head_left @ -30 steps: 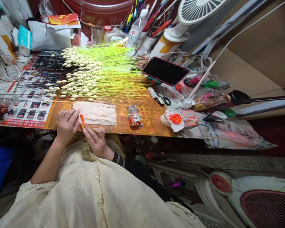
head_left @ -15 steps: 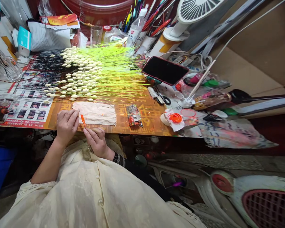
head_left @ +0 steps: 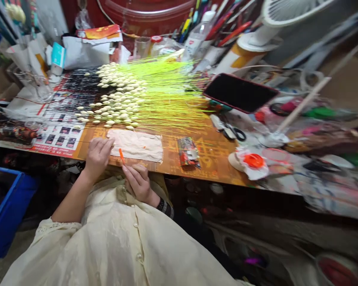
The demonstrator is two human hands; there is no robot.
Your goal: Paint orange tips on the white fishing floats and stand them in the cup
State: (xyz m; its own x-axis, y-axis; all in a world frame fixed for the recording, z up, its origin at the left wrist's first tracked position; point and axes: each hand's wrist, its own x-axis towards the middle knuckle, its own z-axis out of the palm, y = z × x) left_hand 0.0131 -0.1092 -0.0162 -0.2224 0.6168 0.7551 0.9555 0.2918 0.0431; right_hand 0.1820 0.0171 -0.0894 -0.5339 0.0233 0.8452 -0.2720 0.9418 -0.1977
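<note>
My left hand [head_left: 100,155] is closed at the near table edge, its fingers pinched on a thin rod whose dark end sticks out to the left. What else sits inside those fingers is hidden. My right hand [head_left: 139,180], lower and to the right, grips a slim paintbrush [head_left: 121,155] with a bright orange tip pointing up. Behind the hands lies a creased pale cloth [head_left: 137,145] with a small orange spot. Beyond it are rows of rods with pale oval bodies [head_left: 116,105], dark stems to the left and yellow-green tips [head_left: 170,103] to the right.
A small paint-stained packet [head_left: 188,153] lies right of the cloth. Further right are an orange paint pot [head_left: 253,162], scissors [head_left: 235,133] and a phone [head_left: 240,92]. A fan [head_left: 262,33], a bottle [head_left: 198,33] and a glass [head_left: 141,48] line the back. A blue bin [head_left: 19,198] stands lower left.
The view has swung left, so everything sits further right in the picture. Both hands keep nearly the same pose, and the orange tip stays just beside my left hand.
</note>
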